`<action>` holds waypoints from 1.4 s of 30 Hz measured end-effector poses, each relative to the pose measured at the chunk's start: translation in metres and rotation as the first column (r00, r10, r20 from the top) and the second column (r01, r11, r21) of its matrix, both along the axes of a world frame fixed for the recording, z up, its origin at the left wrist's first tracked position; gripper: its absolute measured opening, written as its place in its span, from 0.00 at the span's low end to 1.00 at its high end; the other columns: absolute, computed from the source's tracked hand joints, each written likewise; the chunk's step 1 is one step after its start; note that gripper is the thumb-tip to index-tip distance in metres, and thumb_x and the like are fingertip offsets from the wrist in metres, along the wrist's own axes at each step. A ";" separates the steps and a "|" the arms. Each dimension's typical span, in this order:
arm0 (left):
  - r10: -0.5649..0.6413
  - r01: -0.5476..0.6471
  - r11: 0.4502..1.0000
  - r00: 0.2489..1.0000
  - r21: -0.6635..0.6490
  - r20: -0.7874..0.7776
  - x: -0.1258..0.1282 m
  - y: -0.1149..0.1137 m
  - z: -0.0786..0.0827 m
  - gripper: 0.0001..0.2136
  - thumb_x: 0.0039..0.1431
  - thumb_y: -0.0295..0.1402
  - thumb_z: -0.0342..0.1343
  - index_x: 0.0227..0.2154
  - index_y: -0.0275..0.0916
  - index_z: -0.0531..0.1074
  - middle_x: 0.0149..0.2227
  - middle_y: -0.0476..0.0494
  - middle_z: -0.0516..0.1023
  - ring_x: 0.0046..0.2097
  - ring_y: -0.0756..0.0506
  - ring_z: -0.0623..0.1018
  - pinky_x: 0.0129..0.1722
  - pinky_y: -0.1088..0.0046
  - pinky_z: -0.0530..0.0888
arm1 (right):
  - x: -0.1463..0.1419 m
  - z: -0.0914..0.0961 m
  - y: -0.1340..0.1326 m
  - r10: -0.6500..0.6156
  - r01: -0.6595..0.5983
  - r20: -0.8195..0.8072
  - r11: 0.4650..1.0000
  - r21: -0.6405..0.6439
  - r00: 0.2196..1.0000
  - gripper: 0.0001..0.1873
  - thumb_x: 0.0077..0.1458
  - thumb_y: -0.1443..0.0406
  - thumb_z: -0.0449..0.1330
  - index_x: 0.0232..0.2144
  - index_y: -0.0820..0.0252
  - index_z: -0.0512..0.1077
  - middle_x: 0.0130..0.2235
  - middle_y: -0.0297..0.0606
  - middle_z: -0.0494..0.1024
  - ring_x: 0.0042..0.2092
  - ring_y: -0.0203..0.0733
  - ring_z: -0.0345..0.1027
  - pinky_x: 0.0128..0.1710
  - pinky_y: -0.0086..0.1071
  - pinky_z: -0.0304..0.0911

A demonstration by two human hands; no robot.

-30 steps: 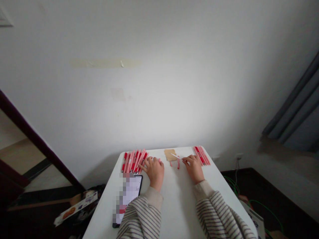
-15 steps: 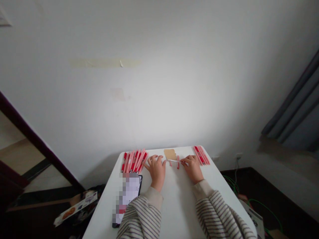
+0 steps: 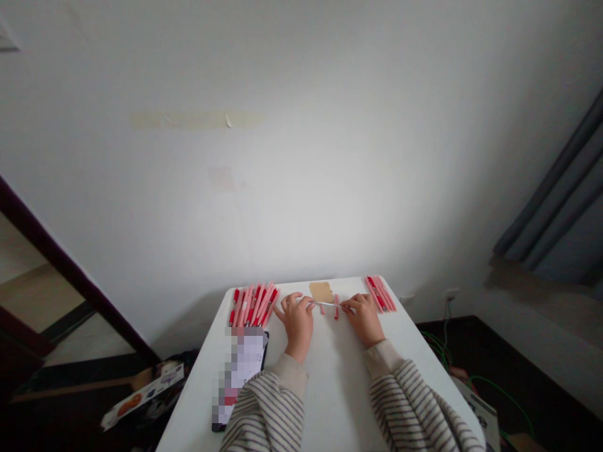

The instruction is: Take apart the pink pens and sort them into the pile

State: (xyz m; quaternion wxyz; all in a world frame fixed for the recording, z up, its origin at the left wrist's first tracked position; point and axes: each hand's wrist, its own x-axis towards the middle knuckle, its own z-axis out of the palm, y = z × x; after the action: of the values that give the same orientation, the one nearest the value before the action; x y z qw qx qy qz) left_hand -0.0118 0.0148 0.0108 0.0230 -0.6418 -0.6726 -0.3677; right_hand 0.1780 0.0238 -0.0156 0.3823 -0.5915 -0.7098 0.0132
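Note:
A thin whitish stick, looking like a pen refill (image 3: 328, 304), is held level between my two hands above the white table. My left hand (image 3: 298, 323) pinches its left end between thumb and index finger, the other fingers bent. At its right end my right hand (image 3: 365, 317) has its fingertips closed on it. Just behind the refill lies a pink and red pen barrel (image 3: 336, 307), nearest my right fingertips. A small pink pen part (image 3: 322, 309) lies to its left. Beyond them is a tan square pad (image 3: 321, 291).
A pile of pink and red pens (image 3: 253, 304) lies at the table's back left, with a phone (image 3: 247, 358) in front of it, partly under my left sleeve. Several more pens (image 3: 380, 294) lie side by side at the back right. The wall (image 3: 301, 220) stands behind the table (image 3: 330, 389).
My left thumb and fingers have closed together on the refill's left end; before, they were spread wider. The right hand and the pens have stayed nearly still.

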 end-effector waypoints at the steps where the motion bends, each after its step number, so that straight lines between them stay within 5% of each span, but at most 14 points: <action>1: 0.001 -0.001 1.000 1.000 0.001 0.002 0.000 0.000 0.000 0.05 0.55 0.34 0.58 0.31 0.51 0.78 0.46 0.48 0.73 0.52 0.42 0.66 0.57 0.52 0.53 | 0.000 0.000 0.000 -0.004 0.004 0.002 1.000 -0.003 1.000 0.08 0.55 0.65 0.60 0.34 0.52 0.80 0.34 0.41 0.76 0.44 0.48 0.60 0.44 0.37 0.56; 42: 0.107 -0.115 0.993 0.978 -0.032 -0.180 -0.003 0.000 -0.009 0.05 0.54 0.34 0.56 0.29 0.45 0.77 0.47 0.46 0.72 0.54 0.38 0.62 0.59 0.36 0.47 | 0.001 0.003 -0.001 -0.075 0.077 0.041 0.996 -0.038 0.996 0.08 0.56 0.64 0.60 0.35 0.51 0.80 0.34 0.40 0.77 0.44 0.46 0.61 0.44 0.35 0.54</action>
State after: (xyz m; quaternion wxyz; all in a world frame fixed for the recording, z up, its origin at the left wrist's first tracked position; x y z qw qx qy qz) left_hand -0.0151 0.0148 0.0021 0.0898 -0.6337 -0.7104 -0.2927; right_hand 0.1791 0.0226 -0.0130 0.3567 -0.6256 -0.6938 0.0011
